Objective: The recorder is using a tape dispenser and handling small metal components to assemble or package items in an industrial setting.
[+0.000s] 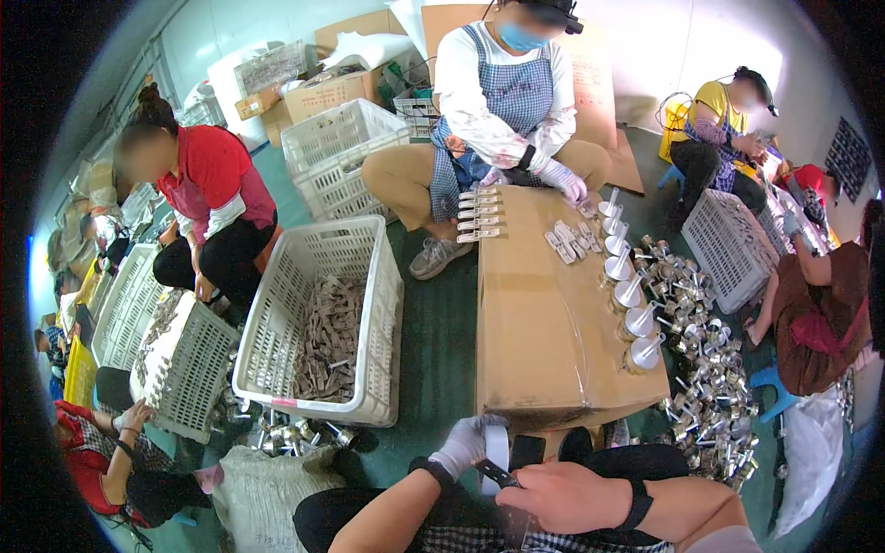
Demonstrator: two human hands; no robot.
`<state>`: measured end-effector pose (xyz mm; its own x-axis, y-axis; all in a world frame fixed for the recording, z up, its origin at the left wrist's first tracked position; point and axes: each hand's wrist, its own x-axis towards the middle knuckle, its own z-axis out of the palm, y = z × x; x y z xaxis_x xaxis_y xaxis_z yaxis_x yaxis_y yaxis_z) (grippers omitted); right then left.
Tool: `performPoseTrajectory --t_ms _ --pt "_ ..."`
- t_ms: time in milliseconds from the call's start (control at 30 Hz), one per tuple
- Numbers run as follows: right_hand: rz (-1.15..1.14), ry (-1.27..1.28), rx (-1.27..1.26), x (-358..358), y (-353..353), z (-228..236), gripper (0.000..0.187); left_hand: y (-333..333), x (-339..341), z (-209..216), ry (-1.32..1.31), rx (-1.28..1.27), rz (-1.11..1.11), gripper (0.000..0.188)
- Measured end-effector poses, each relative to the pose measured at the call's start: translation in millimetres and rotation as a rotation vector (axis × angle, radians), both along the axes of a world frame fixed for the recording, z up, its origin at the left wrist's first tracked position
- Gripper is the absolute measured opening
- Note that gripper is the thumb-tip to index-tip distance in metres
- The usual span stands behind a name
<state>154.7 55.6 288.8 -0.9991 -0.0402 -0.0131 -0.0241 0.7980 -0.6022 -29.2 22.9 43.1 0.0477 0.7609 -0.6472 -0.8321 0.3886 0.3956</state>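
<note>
Close to my body, my left hand (466, 446), in a pale glove, is closed on the edge of a white ring that looks like a roll of tape (496, 452). My bare right hand (570, 496) grips a dark strip-shaped tool (496, 473), which crosses the ring's lower part; its exact kind is not clear. Both hands are just below the near edge of a brown cardboard box (544, 369). Along the box's right side stands a row of metal cups with white funnel-like tops (627, 293). Small pale clips (570, 241) lie near its far end, with more lined up on the left edge (478, 212).
Across the box, a gloved co-worker's hand (564, 181) touches small pieces. To the left stands a white crate (385, 295) of grey clips (327, 336). Metal parts (696, 369) are heaped on the floor at right. A woven sack (267, 498) lies lower left; several people sit around.
</note>
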Motion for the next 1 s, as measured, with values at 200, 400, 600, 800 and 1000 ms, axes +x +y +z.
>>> performPoseTrajectory --t_ms 200,400,600,800,1000 --pt "0.003 0.018 -0.006 1 1 1 0.016 -3 0 -7 0.053 0.099 -0.031 0.022" --pt "0.008 0.021 -0.01 1 1 2 0.016 1 2 0 -0.002 -0.028 0.04 0.018" --pt "0.004 0.014 -0.01 1 1 -1 0.015 2 4 13 -0.032 -0.041 0.026 0.024" --pt "0.007 0.004 -0.023 1 1 0 0.015 -3 4 15 0.229 0.072 -0.126 0.024" --pt "0.0 0.014 -0.021 2 -1 0 0.017 -2 5 16 -0.009 -0.015 0.05 0.023"
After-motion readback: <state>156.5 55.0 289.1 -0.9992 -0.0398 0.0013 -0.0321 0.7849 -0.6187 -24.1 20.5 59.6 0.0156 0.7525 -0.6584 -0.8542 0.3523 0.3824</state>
